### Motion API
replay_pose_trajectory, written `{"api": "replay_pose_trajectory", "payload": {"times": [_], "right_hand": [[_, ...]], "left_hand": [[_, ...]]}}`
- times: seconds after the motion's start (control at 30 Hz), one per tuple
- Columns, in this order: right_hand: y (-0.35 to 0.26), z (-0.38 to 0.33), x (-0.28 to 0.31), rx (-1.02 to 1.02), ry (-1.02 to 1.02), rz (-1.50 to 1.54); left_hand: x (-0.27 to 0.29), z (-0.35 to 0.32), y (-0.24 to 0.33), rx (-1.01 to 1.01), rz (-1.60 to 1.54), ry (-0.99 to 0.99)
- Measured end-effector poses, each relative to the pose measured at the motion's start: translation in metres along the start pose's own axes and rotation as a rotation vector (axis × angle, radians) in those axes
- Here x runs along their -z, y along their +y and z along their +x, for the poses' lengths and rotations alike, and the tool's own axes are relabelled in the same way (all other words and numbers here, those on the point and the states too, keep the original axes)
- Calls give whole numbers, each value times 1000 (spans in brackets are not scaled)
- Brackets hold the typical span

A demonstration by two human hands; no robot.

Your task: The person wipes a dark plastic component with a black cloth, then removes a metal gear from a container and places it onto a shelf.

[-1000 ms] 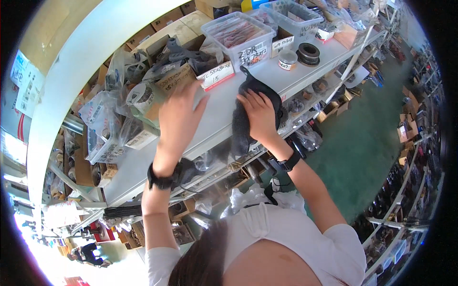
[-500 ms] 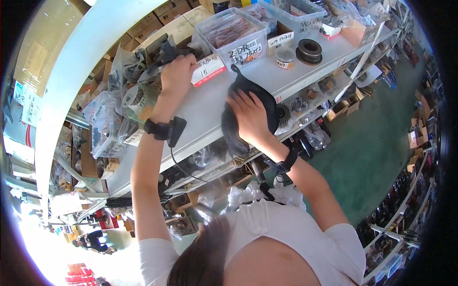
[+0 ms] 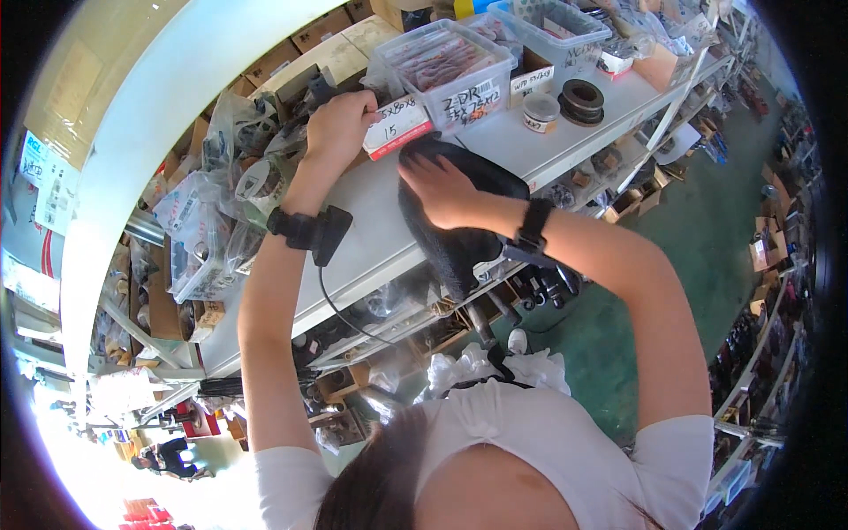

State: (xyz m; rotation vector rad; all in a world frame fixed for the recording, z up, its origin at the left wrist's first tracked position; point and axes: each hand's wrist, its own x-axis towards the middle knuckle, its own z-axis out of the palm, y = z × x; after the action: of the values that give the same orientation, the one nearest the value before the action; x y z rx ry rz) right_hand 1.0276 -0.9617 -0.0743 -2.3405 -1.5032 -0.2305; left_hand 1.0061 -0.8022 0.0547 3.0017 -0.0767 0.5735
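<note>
At the front of the white shelf, my right hand (image 3: 439,193) presses down on a limp black cloth (image 3: 473,243), with its fingers bent into the fabric. Part of the cloth hangs over the shelf's front edge. My left hand (image 3: 337,131) is closed at the upper left corner of a small white-and-red cardboard box (image 3: 397,130); its fingertips are partly hidden behind the box. A clear plastic bin (image 3: 468,104) of packed parts stands just right of this box.
Right of the bin are a small round tub (image 3: 540,112) and a dark metal flanged ring (image 3: 581,102). Bagged parts (image 3: 256,181) crowd the shelf on the left. Lower shelves hold more parts, and a green floor (image 3: 609,327) lies to the right.
My right hand has swung round to point left, its elbow out to the right. The black cloth has shifted and bunched under it. My left hand stays at the box.
</note>
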Motion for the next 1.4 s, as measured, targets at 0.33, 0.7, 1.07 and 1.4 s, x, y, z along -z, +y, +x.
{"api": "replay_pose_trajectory", "payload": {"times": [0.33,0.7,1.07,1.4], "right_hand": [[49,85,-47,59,196,-146],[77,126,-67,59,-49,-230],[7,-23,21,141,-163,-112],[-7,-60,29,49,-60,-49]], "left_hand": [[-8,0,4,-18,-30,32],[-9,6,-3,-43,3,42],[-19,8,-3,-12,60,34],[-41,6,-5,-13,150,-18]]}}
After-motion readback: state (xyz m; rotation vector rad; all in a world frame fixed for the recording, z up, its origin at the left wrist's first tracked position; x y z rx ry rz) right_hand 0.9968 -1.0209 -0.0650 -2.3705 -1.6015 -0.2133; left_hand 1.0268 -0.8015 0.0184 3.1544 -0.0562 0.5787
